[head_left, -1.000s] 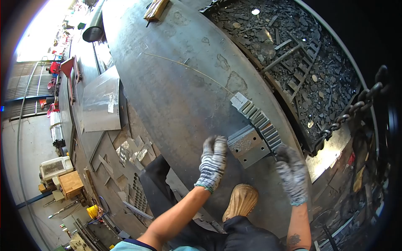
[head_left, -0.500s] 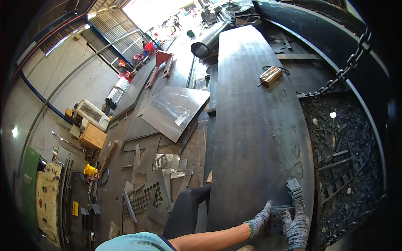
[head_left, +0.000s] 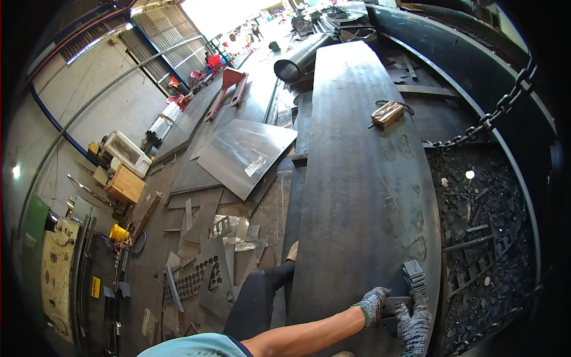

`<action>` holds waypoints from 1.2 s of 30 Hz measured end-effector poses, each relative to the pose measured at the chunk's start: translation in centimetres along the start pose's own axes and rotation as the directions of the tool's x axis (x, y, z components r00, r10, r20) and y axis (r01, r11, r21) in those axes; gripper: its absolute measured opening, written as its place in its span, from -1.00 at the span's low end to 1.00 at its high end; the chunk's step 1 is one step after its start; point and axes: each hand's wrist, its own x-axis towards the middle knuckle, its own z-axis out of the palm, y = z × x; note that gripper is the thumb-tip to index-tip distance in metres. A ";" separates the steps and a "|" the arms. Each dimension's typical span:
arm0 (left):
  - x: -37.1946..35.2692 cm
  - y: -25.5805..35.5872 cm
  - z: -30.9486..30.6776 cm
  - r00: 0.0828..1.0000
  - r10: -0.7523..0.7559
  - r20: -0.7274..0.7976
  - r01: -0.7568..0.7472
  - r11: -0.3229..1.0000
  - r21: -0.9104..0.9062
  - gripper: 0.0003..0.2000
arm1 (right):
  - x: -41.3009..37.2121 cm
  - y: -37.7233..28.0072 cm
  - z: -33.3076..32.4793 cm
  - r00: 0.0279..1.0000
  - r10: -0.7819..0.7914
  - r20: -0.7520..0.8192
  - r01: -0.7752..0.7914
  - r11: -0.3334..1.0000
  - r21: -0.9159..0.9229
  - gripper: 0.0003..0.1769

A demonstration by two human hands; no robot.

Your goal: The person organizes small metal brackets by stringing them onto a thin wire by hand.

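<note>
Both my hands wear grey speckled knit gloves and work low on a long dark steel sheet (head_left: 351,196). My left hand (head_left: 375,302) is closed at the left end of a small flat metal plate (head_left: 397,302). My right hand (head_left: 414,326) is beside the plate's right end, its thumb apart from the outstretched fingers. Those fingertips reach the near side of a stack of small metal plates (head_left: 413,272), which leans slightly. Another dark metal piece lies under the hands, partly hidden by them.
A brown box-like object with a cord (head_left: 388,114) rests farther up the sheet. Right of it hang a heavy chain (head_left: 488,122) and a bin of metal scraps (head_left: 488,238). Offcuts and a perforated plate (head_left: 199,276) cover the floor at left. A large pipe (head_left: 291,66) lies beyond.
My left hand has moved slightly up, its fingers now more curled at the small metal plate. My right hand has shifted a little down. The view has tilted slightly.
</note>
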 end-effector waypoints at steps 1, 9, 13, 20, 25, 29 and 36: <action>2.1 -0.2 -0.4 0.997 -0.016 0.072 0.020 0.998 -0.060 -0.58 | 0.0 0.2 0.4 1.000 0.015 -0.019 -0.015 0.999 -0.039 -0.32; 1.9 -1.3 -1.0 0.964 0.139 0.228 -0.121 0.988 -0.092 -0.60 | 0.1 -4.5 0.6 0.989 0.142 -0.042 -0.148 0.935 -0.322 -0.29; -0.1 -2.6 -2.8 0.923 0.172 0.344 -0.170 0.985 -0.037 -0.48 | 0.5 -2.6 0.2 0.991 0.132 0.000 -0.126 0.944 -0.306 -0.27; -7.0 -0.4 -4.8 0.586 0.561 0.585 -0.591 -0.198 0.782 0.02 | 0.3 0.0 -0.6 0.999 0.026 0.021 -0.022 0.980 -0.198 -0.39; -6.0 3.0 -3.1 0.788 0.341 0.512 -0.460 -0.225 0.859 0.04 | 1.5 2.7 0.3 0.993 -0.118 0.024 0.120 0.991 -0.063 -0.57; -5.2 4.1 -3.7 0.796 0.296 0.529 -0.478 -0.230 0.848 0.05 | 2.1 3.0 0.5 0.999 0.000 -0.048 0.022 0.888 0.458 -0.66; -3.2 6.4 -8.5 0.849 0.243 0.469 -0.527 0.444 0.725 -0.35 | 3.3 1.8 -2.3 0.955 0.033 -0.293 0.100 0.899 0.427 -0.64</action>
